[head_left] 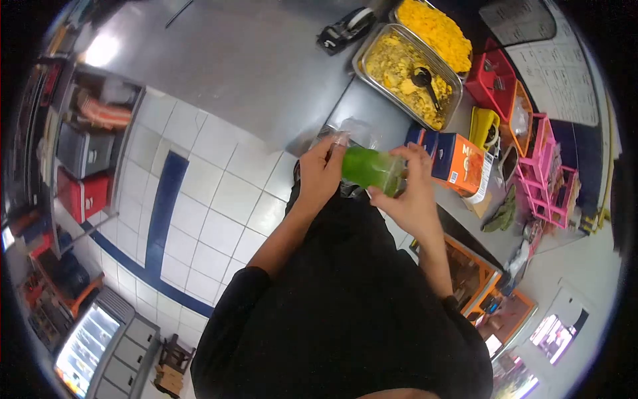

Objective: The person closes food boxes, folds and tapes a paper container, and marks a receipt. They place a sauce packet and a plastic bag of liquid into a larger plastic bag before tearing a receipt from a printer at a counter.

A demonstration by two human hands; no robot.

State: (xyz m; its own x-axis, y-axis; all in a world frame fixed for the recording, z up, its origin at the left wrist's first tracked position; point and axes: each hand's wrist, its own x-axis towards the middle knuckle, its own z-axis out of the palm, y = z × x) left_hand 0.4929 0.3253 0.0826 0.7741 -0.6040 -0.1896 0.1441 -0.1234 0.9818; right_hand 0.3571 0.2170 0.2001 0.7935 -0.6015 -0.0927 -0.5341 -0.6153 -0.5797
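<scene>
Between my two hands is a clear plastic bag with bright green contents point(365, 167), held in front of my body at the edge of the metal counter. My left hand point(322, 169) pinches the bag's left end, fingers closed. On the other side, my right hand point(413, 193) has its fingers curled round the right end. Some clear plastic point(359, 132) lies on the counter just beyond the bag. Further off, a metal tray of yellow and brownish food point(395, 66) holds a black spoon point(425, 83).
Behind it stands another tray of yellow food point(435, 30). A tape dispenser point(347, 30) sits on the metal counter point(232, 66). To the right are an orange box point(460, 163), a red bin point(488, 76) and a pink rack point(541, 173).
</scene>
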